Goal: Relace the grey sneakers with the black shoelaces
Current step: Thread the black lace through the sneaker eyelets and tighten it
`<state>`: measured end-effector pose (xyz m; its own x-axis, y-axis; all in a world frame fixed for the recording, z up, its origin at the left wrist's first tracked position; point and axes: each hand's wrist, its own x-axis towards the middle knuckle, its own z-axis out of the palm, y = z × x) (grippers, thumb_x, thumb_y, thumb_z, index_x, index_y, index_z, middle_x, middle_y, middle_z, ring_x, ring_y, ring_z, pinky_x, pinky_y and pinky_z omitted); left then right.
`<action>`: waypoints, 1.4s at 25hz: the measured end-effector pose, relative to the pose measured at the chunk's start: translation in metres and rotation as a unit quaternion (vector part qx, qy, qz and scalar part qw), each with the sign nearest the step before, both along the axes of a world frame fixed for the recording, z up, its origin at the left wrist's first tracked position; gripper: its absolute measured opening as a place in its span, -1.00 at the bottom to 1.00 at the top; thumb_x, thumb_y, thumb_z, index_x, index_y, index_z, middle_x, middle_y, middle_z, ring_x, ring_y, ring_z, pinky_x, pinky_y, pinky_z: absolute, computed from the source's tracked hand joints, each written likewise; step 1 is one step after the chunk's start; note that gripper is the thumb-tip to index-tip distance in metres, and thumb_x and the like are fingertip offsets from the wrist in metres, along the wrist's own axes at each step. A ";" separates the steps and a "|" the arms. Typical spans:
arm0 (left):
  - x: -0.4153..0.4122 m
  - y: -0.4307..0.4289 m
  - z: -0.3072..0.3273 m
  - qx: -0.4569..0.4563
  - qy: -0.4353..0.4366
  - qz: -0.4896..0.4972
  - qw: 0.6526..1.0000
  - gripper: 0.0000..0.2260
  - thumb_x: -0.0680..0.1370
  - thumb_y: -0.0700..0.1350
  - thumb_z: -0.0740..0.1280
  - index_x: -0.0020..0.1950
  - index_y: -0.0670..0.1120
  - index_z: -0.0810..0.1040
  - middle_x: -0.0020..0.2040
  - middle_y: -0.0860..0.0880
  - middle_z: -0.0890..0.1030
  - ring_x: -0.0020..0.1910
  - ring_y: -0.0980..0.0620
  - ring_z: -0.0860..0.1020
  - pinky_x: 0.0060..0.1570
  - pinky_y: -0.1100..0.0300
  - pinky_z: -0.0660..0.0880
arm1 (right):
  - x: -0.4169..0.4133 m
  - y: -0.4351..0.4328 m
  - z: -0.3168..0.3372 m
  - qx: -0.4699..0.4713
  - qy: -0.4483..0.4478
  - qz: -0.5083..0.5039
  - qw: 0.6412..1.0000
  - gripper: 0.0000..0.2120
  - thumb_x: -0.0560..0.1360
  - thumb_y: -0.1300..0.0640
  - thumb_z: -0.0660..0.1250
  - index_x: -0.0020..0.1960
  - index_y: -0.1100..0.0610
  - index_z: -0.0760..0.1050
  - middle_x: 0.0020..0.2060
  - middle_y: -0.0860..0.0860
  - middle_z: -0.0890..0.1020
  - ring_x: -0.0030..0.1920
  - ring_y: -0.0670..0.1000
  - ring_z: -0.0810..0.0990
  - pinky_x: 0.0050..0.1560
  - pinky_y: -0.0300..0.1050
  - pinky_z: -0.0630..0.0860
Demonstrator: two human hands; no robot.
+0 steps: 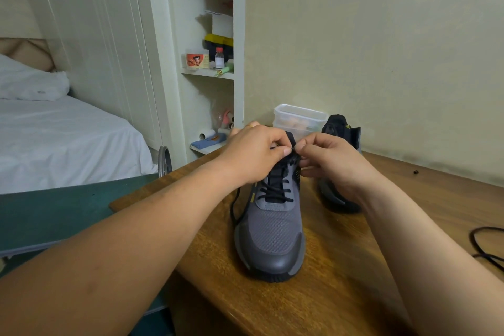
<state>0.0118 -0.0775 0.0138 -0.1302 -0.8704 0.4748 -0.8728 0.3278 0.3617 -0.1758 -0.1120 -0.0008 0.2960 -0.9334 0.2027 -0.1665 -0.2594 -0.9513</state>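
L hand (256,155): fingers curled, thumb and forefinger pinched on the tip of the black shoelace (275,191) at the top of the tongue. R hand (332,161): fingers also curled, tips meeting the L hand's at the same lace end, by the top right eyelets. Exact hold is hidden by the knuckles, but it reads as a pinch on the lace.

Progress (judgement): near sneaker (272,226) approx. two-thirds laced. Several crossings are in place from the lowest eyelets up, and work is now at the upper eyelets. The other lace end hangs loose down the shoe's left side onto the worktop (354,267). Left to do: top eyelets and evening the ends.

Second sneaker (341,128), further back and right, is mostly hidden behind the R hand. No lace is visible in it, but its eyelets can't be seen. A second lace (488,243) lies loose near the worktop's right edge, so that shoe is prob. not started. Overall approx. one-third done.

Condition: near sneaker stands upright at worktop centre, toe toward the camera. Grey mesh upper, smooth grey toe cap, black sole edge, small yellow accent beside the eyelets. Lace is flat, black and evenly crossed, no twists seen. A clear plastic tub (300,117) stands at the far edge against the wall.
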 end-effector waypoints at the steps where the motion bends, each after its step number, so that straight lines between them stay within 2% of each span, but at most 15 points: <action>1: 0.002 0.000 0.000 0.000 -0.008 0.000 1.000 -0.90 0.69 0.05 0.33 0.02 0.18 0.63 -0.19 0.20 0.55 0.12 0.04 0.40 0.26 -0.08 0.34 | 0.000 0.001 0.001 0.007 -0.006 0.000 1.000 -0.93 0.61 0.18 0.39 -0.03 0.11 0.64 -0.18 0.04 0.65 -0.11 0.00 0.62 -0.08 -0.09 0.63; 4: 0.007 0.000 -0.001 0.003 -0.074 -0.016 0.997 -0.88 0.71 -0.01 0.27 0.01 0.12 0.56 -0.05 0.14 0.51 0.13 -0.01 0.38 0.23 -0.13 0.38 | -0.001 0.001 0.002 0.035 -0.030 -0.003 0.999 -0.91 0.59 0.27 0.36 -0.05 0.13 0.61 -0.18 0.08 0.65 -0.12 0.02 0.63 -0.04 -0.05 0.65; 8: 0.008 0.001 0.001 0.004 -0.169 -0.025 0.985 -0.86 0.73 -0.02 0.21 0.03 0.11 0.52 -0.07 0.13 0.44 0.07 0.01 0.32 0.17 -0.12 0.35 | -0.001 0.000 0.001 0.054 -0.048 0.007 0.997 -0.84 0.57 0.34 0.33 -0.09 0.12 0.59 -0.22 0.08 0.64 -0.14 0.03 0.63 0.01 0.01 0.65; 11: 0.007 0.000 0.001 0.001 -0.202 -0.027 0.979 -0.87 0.73 -0.04 0.20 0.04 0.13 0.51 -0.07 0.14 0.44 0.09 -0.01 0.33 0.16 -0.14 0.35 | -0.002 -0.001 0.000 0.054 -0.046 0.016 0.997 -0.82 0.57 0.38 0.29 -0.06 0.14 0.56 -0.23 0.07 0.62 -0.18 0.01 0.63 -0.04 -0.03 0.64; 19: 0.010 -0.003 0.001 0.015 -0.189 -0.045 0.981 -0.86 0.74 -0.02 0.20 0.04 0.14 0.50 -0.06 0.13 0.46 0.09 -0.01 0.34 0.16 -0.13 0.35 | -0.005 -0.004 -0.001 0.061 -0.043 0.033 0.997 -0.81 0.56 0.42 0.29 -0.03 0.15 0.54 -0.09 0.18 0.62 -0.07 0.11 0.63 -0.02 0.01 0.64; 24: 0.009 -0.004 0.002 0.011 -0.221 -0.035 0.975 -0.85 0.72 -0.10 0.21 0.01 0.11 0.49 -0.15 0.18 0.36 0.06 -0.02 0.31 0.12 -0.11 0.33 | -0.006 -0.004 -0.001 0.064 -0.046 0.033 0.996 -0.82 0.56 0.41 0.30 -0.03 0.15 0.54 -0.08 0.19 0.62 -0.05 0.12 0.63 0.02 0.03 0.63; 28: 0.005 -0.004 0.001 0.018 -0.210 -0.031 0.977 -0.87 0.73 -0.06 0.20 0.04 0.11 0.51 -0.06 0.13 0.47 0.07 -0.03 0.34 0.13 -0.12 0.34 | -0.003 -0.004 -0.001 0.065 -0.044 0.027 0.997 -0.83 0.57 0.40 0.31 -0.01 0.15 0.54 -0.09 0.20 0.63 -0.06 0.12 0.62 0.01 0.03 0.62; 31: -0.002 -0.003 -0.003 0.016 -0.195 -0.026 0.980 -0.87 0.72 -0.04 0.22 -0.01 0.11 0.47 -0.10 0.12 0.43 0.07 -0.03 0.37 0.18 -0.13 0.35 | -0.005 -0.002 0.002 0.055 -0.032 0.027 0.998 -0.89 0.59 0.33 0.35 0.04 0.17 0.58 -0.11 0.13 0.65 -0.06 0.06 0.63 0.02 0.01 0.63; 33: -0.002 -0.004 -0.005 0.022 -0.169 -0.018 0.985 -0.84 0.70 -0.08 0.24 -0.06 0.11 0.43 -0.14 0.12 0.38 0.06 -0.02 0.37 0.21 -0.13 0.36 | -0.008 0.000 0.004 0.055 0.001 0.033 0.998 -0.93 0.61 0.29 0.36 0.08 0.20 0.58 -0.10 0.12 0.64 -0.07 0.06 0.63 0.02 0.00 0.64; 35: 0.000 -0.005 -0.007 0.025 -0.143 -0.013 0.989 -0.85 0.68 -0.11 0.26 -0.07 0.08 0.46 -0.11 0.10 0.42 0.07 -0.03 0.38 0.22 -0.15 0.37 | -0.010 0.002 0.005 0.031 0.095 0.029 0.995 -0.91 0.61 0.25 0.39 0.09 0.25 0.58 -0.11 0.11 0.64 -0.10 0.05 0.63 -0.02 -0.03 0.66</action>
<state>0.0118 -0.0827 0.0068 -0.2757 -0.8865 0.3716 -0.9330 0.3399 0.1186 -0.1853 -0.1101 0.0044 0.3777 -0.9225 0.0795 -0.3318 -0.2150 -0.9185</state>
